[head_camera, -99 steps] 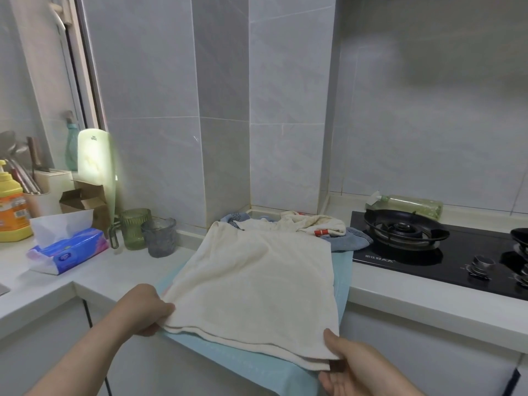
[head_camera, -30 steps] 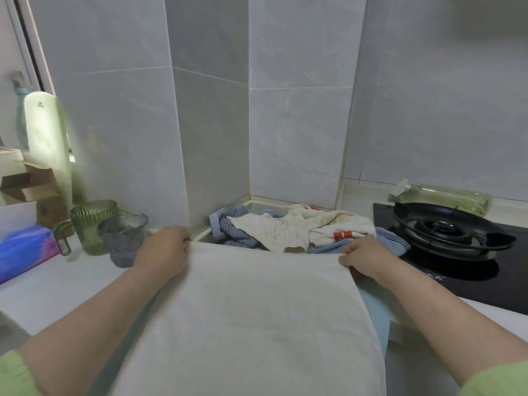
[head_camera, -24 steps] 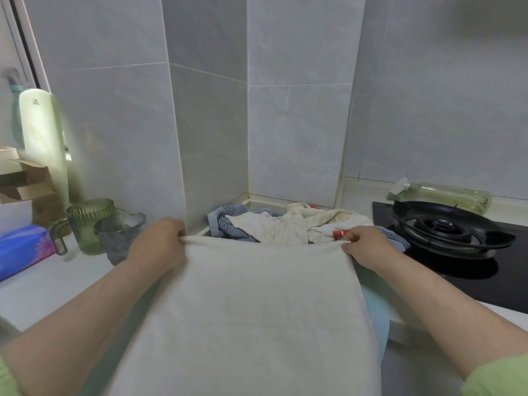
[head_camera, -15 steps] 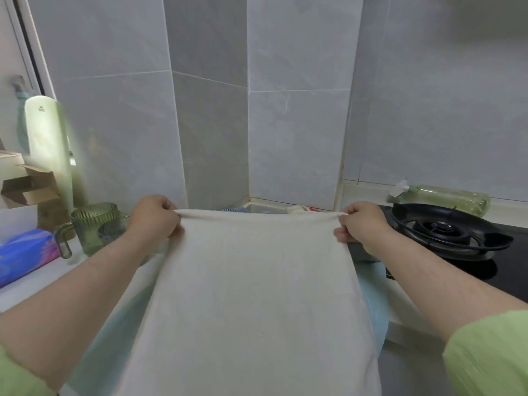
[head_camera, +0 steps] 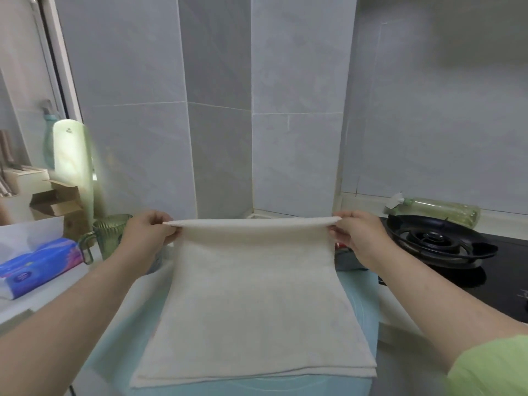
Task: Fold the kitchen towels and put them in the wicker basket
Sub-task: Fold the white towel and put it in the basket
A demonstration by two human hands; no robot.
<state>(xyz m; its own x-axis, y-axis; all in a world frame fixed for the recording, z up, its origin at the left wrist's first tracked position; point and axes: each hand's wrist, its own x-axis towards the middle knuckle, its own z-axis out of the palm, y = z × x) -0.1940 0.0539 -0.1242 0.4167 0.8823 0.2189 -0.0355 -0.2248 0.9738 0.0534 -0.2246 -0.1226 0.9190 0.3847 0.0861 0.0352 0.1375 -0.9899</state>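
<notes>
Pinching the towel's [head_camera: 251, 304] far corners, left hand [head_camera: 148, 237] and right hand [head_camera: 358, 237] hold them up; its near end lies at the counter's [head_camera: 57, 292] front edge. Folding seems midway; no basket shows.

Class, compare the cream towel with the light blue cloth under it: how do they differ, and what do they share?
The cream towel is off-white; the light blue cloth is pale blue. The cream towel lies on top, the light blue cloth beneath. The left hand and right hand pinch the cream towel's far edge up; the light blue cloth lies unheld. Both are fabric.
</notes>
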